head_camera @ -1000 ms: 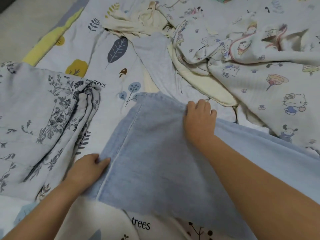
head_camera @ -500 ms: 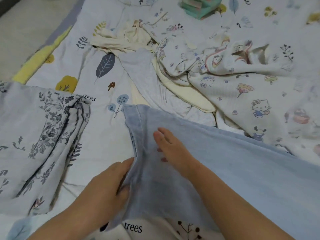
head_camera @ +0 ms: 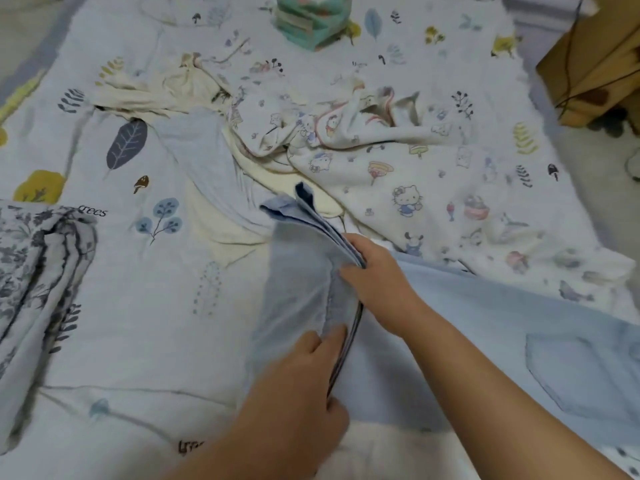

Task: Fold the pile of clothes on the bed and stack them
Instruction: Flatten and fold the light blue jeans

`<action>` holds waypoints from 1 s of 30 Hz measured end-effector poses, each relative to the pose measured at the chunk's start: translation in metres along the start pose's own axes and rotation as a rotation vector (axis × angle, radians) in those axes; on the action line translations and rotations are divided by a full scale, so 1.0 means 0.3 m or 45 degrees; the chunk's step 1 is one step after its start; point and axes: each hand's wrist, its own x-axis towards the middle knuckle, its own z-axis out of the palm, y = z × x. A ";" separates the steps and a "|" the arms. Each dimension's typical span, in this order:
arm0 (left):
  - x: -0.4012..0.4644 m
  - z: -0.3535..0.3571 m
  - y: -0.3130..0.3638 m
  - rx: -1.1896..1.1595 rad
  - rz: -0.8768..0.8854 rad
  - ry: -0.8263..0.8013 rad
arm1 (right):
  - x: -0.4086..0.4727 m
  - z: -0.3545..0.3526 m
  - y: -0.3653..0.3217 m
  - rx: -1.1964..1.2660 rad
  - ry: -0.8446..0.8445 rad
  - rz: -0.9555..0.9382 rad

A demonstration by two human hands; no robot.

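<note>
Pale blue jeans (head_camera: 467,341) lie across the near right of the bed, a back pocket showing at the right. Their leg end is lifted and doubled over toward the right. My right hand (head_camera: 377,282) pinches the raised folded edge near its top. My left hand (head_camera: 298,386) grips the same edge lower down, fingers curled over the cloth. Behind them lies the unfolded pile: a white cartoon-print garment (head_camera: 398,174), a cream garment (head_camera: 166,88) and a light grey piece (head_camera: 197,147).
A folded grey floral cloth (head_camera: 38,271) lies at the left edge. A folded teal stack (head_camera: 313,19) sits at the far middle of the leaf-print bedsheet (head_camera: 145,323). A brown cardboard box (head_camera: 599,60) with a cable stands off the bed's right side.
Both hands have lifted the jeans' leg end off the sheet and carried it to the right, doubling it over. The view has shifted up, showing more of the far bed.
</note>
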 end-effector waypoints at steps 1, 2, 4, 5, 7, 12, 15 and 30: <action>0.005 0.026 0.032 -0.015 0.010 -0.039 | -0.021 -0.046 0.022 0.045 0.022 0.028; 0.011 0.058 0.065 -0.026 0.022 -0.079 | -0.042 -0.088 0.046 0.082 0.041 0.053; 0.024 0.125 0.136 -0.014 0.052 -0.142 | -0.082 -0.165 0.097 0.155 0.068 0.096; 0.031 0.161 0.172 0.015 0.063 -0.174 | -0.100 -0.202 0.124 0.183 0.087 0.123; 0.051 0.237 0.243 0.089 0.075 -0.218 | -0.129 -0.279 0.183 0.235 0.126 0.186; 0.136 0.448 0.394 0.072 0.128 -0.183 | -0.185 -0.471 0.347 0.330 0.238 0.242; 0.209 0.577 0.427 0.015 0.176 -0.282 | -0.183 -0.542 0.458 0.280 0.414 0.343; 0.332 0.364 -0.076 0.105 -0.467 0.560 | -0.226 -0.507 0.659 -0.360 0.624 0.492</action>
